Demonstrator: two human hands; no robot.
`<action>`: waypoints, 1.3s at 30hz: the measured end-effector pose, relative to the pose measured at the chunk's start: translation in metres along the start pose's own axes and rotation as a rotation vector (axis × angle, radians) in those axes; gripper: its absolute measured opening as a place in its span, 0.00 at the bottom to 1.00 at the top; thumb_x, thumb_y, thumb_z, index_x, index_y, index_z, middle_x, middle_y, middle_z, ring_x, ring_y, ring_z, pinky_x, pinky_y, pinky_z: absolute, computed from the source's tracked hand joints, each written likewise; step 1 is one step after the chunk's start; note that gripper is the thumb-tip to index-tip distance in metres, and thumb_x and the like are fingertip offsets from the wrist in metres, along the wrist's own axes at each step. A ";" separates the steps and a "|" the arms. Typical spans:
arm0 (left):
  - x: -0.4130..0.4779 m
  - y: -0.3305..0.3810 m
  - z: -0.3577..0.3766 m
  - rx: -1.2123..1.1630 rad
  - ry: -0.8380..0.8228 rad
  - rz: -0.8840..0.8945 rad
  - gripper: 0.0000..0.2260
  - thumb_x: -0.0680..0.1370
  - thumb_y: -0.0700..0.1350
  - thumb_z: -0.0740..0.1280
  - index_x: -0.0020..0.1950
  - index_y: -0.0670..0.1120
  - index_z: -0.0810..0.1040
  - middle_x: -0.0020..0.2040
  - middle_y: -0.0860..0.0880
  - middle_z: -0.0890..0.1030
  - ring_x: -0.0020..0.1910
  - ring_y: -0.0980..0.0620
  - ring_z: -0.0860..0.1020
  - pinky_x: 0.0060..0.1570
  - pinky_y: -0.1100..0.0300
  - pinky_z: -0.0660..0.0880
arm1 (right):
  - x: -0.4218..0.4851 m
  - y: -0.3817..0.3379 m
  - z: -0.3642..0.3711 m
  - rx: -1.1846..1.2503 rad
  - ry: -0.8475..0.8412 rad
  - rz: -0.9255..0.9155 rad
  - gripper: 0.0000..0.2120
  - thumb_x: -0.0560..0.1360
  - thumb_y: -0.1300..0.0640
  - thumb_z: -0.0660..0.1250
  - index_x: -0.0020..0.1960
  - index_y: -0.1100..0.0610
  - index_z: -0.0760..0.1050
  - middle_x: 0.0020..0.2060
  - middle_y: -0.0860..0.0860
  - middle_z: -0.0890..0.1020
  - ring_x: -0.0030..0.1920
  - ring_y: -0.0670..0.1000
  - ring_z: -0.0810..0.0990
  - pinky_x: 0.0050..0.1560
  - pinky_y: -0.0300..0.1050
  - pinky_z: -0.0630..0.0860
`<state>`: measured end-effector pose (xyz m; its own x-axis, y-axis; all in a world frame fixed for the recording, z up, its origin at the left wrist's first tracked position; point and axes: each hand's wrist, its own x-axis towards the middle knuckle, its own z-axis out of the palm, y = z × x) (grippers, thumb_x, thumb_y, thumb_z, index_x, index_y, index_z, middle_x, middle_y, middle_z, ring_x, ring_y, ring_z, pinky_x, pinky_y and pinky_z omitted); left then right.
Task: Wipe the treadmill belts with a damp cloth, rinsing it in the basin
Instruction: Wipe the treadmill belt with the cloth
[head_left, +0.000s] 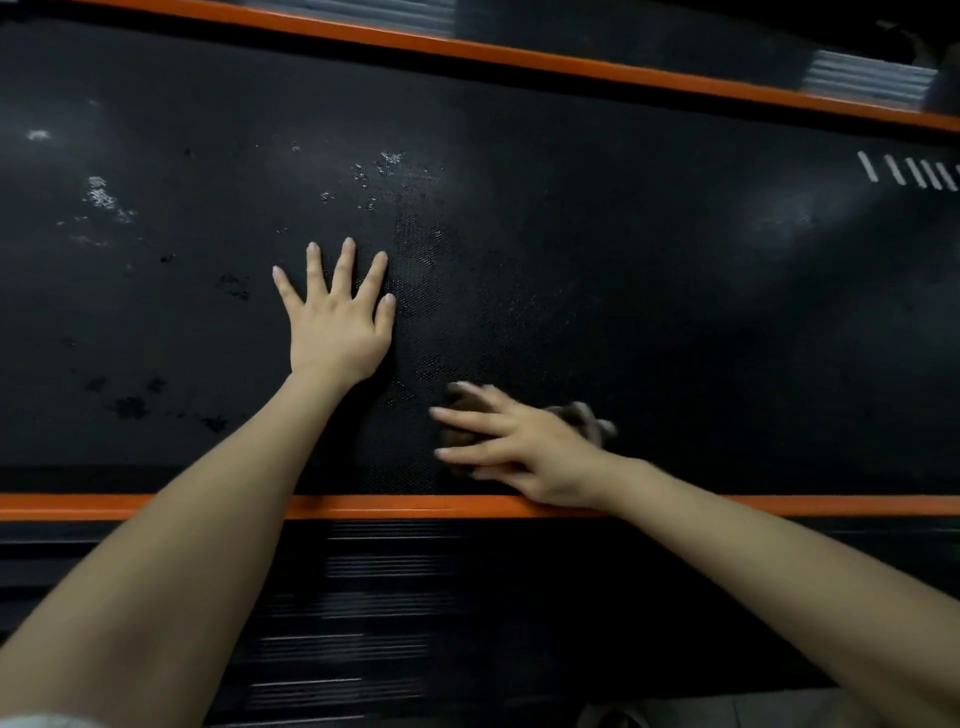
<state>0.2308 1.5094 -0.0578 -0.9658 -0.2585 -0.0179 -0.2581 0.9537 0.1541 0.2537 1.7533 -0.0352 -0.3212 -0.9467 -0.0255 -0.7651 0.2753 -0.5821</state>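
The black textured treadmill belt (623, 291) fills the view and carries pale dusty smudges and wet patches. My left hand (337, 322) lies flat on the belt with its fingers spread. My right hand (519, 452) presses a dark cloth (584, 418) onto the belt near the front edge, fingers straight and pointing left. Most of the cloth is hidden under the hand, and it looks blurred. No basin is in view.
An orange strip (156, 506) borders the belt's near edge, with a black ribbed side rail (384, 571) below it. A second orange strip (519, 54) runs along the far edge. White stripe markings (909, 171) sit on the belt at the right.
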 end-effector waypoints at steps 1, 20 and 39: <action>0.000 -0.001 0.000 0.003 0.003 0.001 0.23 0.82 0.56 0.47 0.78 0.55 0.53 0.79 0.47 0.50 0.76 0.40 0.44 0.70 0.34 0.38 | 0.023 -0.007 0.009 -0.013 0.010 -0.046 0.16 0.77 0.55 0.62 0.64 0.55 0.76 0.71 0.54 0.67 0.75 0.60 0.54 0.73 0.57 0.50; -0.001 -0.003 -0.002 0.001 -0.012 0.004 0.23 0.82 0.57 0.45 0.78 0.57 0.51 0.79 0.49 0.49 0.77 0.41 0.42 0.71 0.36 0.37 | 0.025 0.011 0.007 -0.190 0.403 0.406 0.22 0.74 0.41 0.60 0.63 0.48 0.76 0.70 0.52 0.69 0.71 0.65 0.61 0.70 0.61 0.56; 0.005 -0.013 -0.013 -0.216 0.051 -0.027 0.19 0.81 0.52 0.56 0.73 0.57 0.66 0.77 0.52 0.60 0.77 0.48 0.52 0.72 0.46 0.43 | 0.041 -0.006 0.013 -0.315 0.148 -0.012 0.19 0.75 0.52 0.60 0.66 0.47 0.70 0.72 0.54 0.66 0.71 0.65 0.62 0.69 0.59 0.59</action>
<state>0.2295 1.4931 -0.0466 -0.9548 -0.2964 0.0244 -0.2679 0.8928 0.3621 0.2523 1.7104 -0.0433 -0.3710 -0.9219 0.1117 -0.8965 0.3242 -0.3019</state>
